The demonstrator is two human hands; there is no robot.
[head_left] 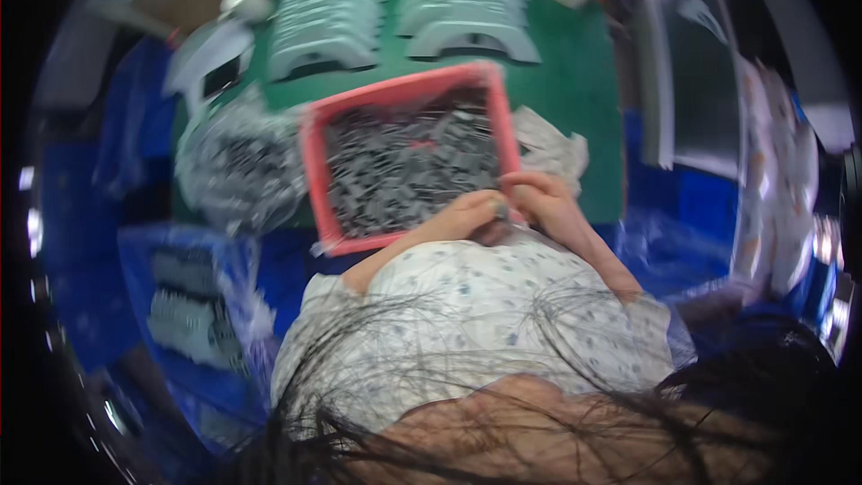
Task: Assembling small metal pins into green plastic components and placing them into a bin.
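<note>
My left hand [467, 214] is closed at the near right corner of a red plastic bin [317, 175], with a small dark grey piece [501, 210] showing at its fingertips. My right hand [549, 205] is beside it, its fingers bent into a pinch close to the left fingertips. Whatever the right fingers hold is too small and blurred to make out. Many small flat grey parts [404, 162] fill the bin, which stands slightly turned on the green tabletop [575, 63].
Two rows of pale arched plastic housings [328, 13] line the back. A clear bag of dark parts [242, 157] lies left of the bin, crumpled white material [552, 148] to its right. At lower left, a blue plastic-lined container [184, 305] holds stacked grey-green pieces.
</note>
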